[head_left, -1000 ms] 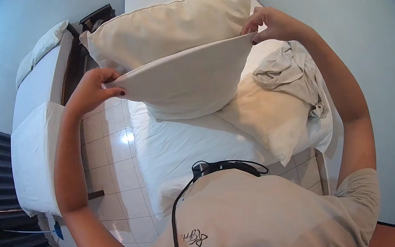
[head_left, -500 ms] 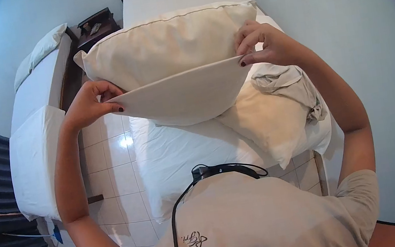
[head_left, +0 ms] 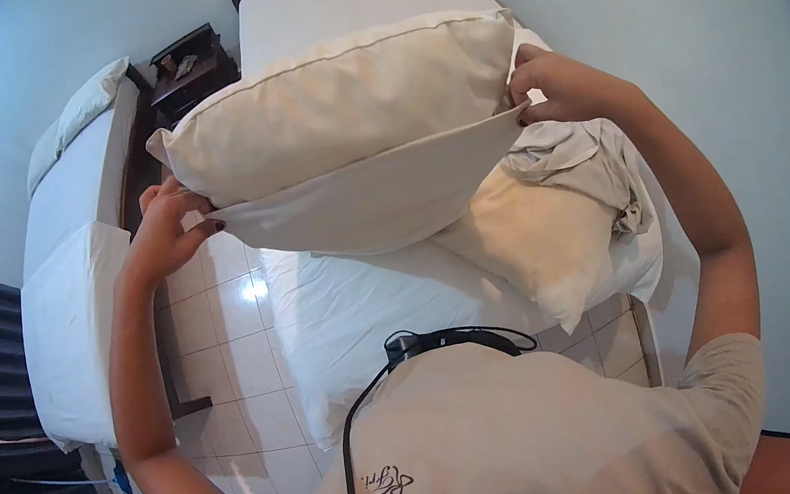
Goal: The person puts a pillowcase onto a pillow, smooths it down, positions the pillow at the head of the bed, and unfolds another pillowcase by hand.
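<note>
A cream pillow (head_left: 344, 102) is held up in front of me, its lower part inside a white pillowcase (head_left: 368, 200). Pinched in my left hand (head_left: 165, 229) is the left corner of the pillowcase's open edge; some of those fingers are hidden behind the cloth. At the other end, my right hand (head_left: 559, 87) is closed on the right corner of the same edge. The edge stretches between both hands, and the pillow's upper part sticks out above it. Below to the right, a second cream pillow (head_left: 541, 247) lies on the white bed (head_left: 372, 296).
Crumpled grey-beige cloth (head_left: 585, 165) lies beside the second pillow. To the left stands another bed (head_left: 82, 321) with a pillow (head_left: 79, 120) at its head. A dark nightstand (head_left: 188, 69) is between the beds, above tiled floor (head_left: 246, 369). A wall (head_left: 691, 54) rises on the right.
My hands have moved farther apart, the left one leftward and the right one rightward. The pillowcase edge is now stretched wider across the pillow.
</note>
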